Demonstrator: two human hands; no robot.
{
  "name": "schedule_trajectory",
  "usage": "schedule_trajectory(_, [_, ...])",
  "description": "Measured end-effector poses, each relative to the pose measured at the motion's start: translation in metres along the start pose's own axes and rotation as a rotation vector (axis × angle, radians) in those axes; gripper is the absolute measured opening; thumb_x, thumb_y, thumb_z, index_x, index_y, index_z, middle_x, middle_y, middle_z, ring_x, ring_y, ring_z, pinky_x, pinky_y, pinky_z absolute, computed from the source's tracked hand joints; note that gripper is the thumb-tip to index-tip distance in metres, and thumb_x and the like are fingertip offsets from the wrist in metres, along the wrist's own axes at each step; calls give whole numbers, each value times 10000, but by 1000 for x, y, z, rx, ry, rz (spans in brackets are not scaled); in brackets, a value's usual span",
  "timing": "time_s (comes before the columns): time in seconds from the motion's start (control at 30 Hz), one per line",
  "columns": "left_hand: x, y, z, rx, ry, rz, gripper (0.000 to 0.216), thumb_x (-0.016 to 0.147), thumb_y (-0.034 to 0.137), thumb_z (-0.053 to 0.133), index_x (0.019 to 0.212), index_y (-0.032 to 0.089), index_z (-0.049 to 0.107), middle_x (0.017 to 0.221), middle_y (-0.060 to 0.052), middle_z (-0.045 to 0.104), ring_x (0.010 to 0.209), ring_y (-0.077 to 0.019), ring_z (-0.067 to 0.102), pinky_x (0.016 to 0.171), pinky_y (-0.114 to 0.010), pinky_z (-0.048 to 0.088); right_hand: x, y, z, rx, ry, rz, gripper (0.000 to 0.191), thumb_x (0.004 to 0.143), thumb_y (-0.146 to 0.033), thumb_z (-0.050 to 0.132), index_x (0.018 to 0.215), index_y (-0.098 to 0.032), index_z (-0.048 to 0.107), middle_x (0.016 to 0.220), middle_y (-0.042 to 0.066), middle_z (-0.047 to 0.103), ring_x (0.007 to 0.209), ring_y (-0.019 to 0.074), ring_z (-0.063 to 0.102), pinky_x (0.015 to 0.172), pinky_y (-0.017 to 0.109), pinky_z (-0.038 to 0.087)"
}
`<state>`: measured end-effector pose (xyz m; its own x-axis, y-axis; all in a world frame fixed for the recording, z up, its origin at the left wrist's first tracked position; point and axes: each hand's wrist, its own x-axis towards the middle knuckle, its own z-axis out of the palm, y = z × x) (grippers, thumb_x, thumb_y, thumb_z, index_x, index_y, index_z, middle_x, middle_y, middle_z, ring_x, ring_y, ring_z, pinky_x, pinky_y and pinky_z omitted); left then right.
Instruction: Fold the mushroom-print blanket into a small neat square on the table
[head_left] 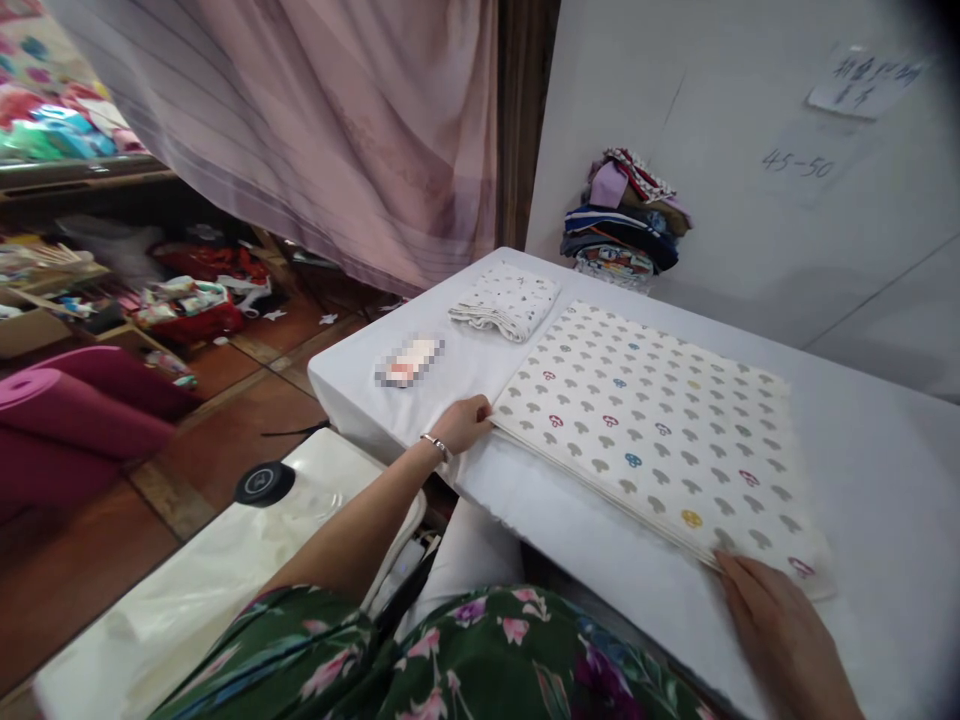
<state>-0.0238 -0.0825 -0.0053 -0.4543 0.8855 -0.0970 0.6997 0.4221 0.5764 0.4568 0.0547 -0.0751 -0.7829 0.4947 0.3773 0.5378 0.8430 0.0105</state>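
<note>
A cream cloth [649, 425] printed with small mushrooms lies folded flat in layers on the white-covered table [885, 480]. My left hand [463, 424], with a bracelet at the wrist, pinches the cloth's near left corner. At the near right part of the same edge, my right hand [776, 620] has its fingers closed on the border; the thumb side is partly hidden. Beyond my left hand sits a smaller folded white cloth [510, 300] with a fine print. A blurred-out flat item [409, 362] rests on the table to its left.
A stack of folded clothes [626, 215] stands by the wall at the table's far edge. Left of me is a cream padded surface [202, 590] bearing a black round object [265, 484]. A pink curtain [360, 130] hangs behind; rolled magenta mats [75, 430] lie at left.
</note>
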Motion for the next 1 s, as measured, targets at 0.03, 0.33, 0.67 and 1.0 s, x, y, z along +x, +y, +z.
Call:
schedule_trajectory(0.03, [0,-1,-2,6,-21,33,77,739,263,526,785,203,541,707,33,579,655,-113,520,610,-220,377,-1,1,1,2,1,1,309,872,-322,421,1100,-212,598,975,94,631,855,254,597,769,392,465])
schedule_trajectory(0.33, [-6,-5,-2,209,-9,177,71,742,207,496,806,214,524,740,18,589,675,-132,527,631,-244,361,1,-1,-4,14,-22,-8,318,878,-326,427,1121,-208,595,986,98,632,859,257,600,767,398,476])
schedule_trajectory(0.67, [-7,-24,-2,343,51,419,101,824,240,464,820,195,554,806,-23,591,793,-165,520,717,-285,379,11,-12,-7,-28,74,-63,301,880,-287,440,1103,-197,620,944,88,640,822,217,604,702,337,514])
schedule_trajectory(1.0, [4,8,-9,164,141,382,210,814,318,506,907,212,663,1015,-46,639,940,-179,573,868,-330,439,6,-15,6,-33,62,30,338,852,-219,428,1101,-251,653,975,72,659,876,216,617,757,331,521])
